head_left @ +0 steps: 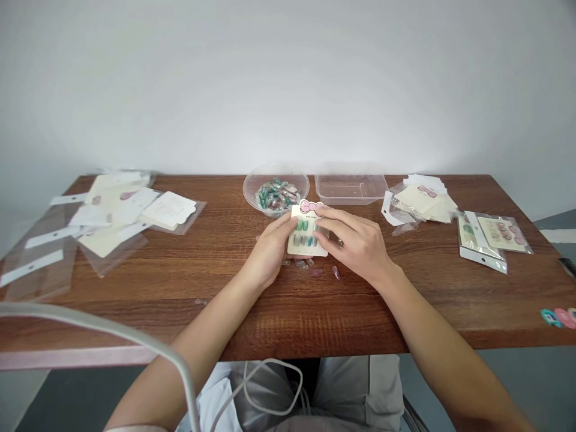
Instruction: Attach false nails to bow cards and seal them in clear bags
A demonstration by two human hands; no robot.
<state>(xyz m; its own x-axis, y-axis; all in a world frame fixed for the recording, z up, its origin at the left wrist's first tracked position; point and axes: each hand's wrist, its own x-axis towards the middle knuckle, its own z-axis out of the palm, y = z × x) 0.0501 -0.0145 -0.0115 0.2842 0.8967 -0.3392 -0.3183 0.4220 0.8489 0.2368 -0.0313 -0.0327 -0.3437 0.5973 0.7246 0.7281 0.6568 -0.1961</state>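
Fingers (328, 223) on nail card (296, 247), print illegible

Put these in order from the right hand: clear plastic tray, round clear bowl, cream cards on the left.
1. Clear rectangular plastic tray, just ahead of the right hand.
2. Round clear plastic bowl, ahead and left.
3. Cream paper cards, far left.

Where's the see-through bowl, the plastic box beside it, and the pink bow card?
Clear plastic bowl (308, 186): head view, right rim.
Clear plastic box (351, 199): head view, front wall.
Nail card with pink bow (306, 251): head view, lower edge.
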